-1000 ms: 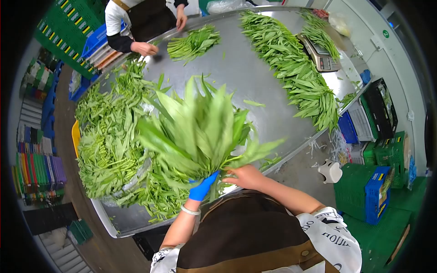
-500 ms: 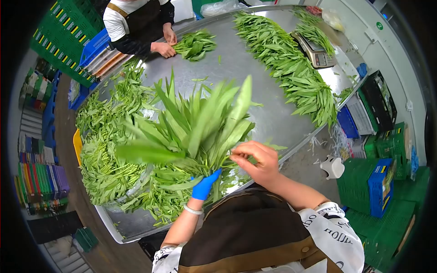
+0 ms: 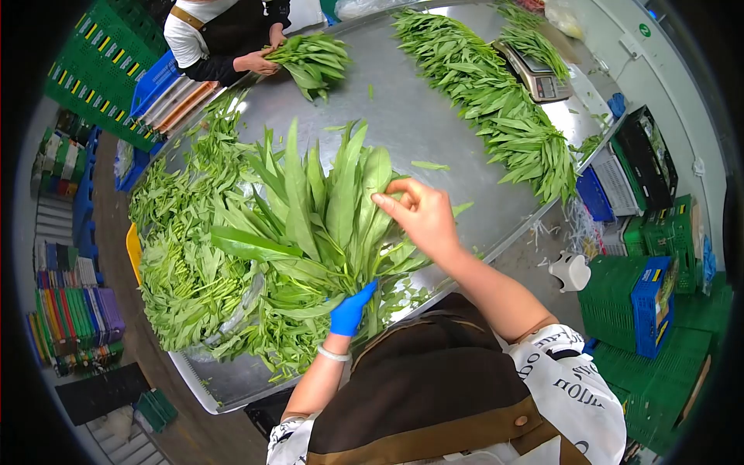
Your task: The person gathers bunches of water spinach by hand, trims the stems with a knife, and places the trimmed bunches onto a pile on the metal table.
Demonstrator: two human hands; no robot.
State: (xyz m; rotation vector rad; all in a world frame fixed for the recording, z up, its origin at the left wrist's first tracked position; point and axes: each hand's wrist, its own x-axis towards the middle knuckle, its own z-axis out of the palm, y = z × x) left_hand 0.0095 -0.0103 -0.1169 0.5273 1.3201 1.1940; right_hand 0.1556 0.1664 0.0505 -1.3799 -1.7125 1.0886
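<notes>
My left hand (image 3: 353, 311), in a blue glove, is closed around the stems of a bunch of water spinach (image 3: 314, 209) with long green leaves fanning upward. Bare and raised at the bunch's right side, my right hand (image 3: 422, 219) has thumb and forefinger pinched at the edge of a broad leaf (image 3: 376, 172). Stem ends below the glove are partly hidden. Left of the bunch, a large pile of loose water spinach (image 3: 186, 287) spreads across the metal table (image 3: 380, 108).
Across the table, a co-worker's hands (image 3: 260, 60) hold another bunch (image 3: 314, 62). A long row of bunches (image 3: 488, 108) lies at the right, beside a scale (image 3: 542, 81). Green crates (image 3: 616, 302) and a white stool (image 3: 570, 271) stand on the floor at right.
My right hand has risen from the stems to a leaf higher on the bunch. The bunch stays in my left hand. The co-worker's bunch has been lifted and moved slightly left.
</notes>
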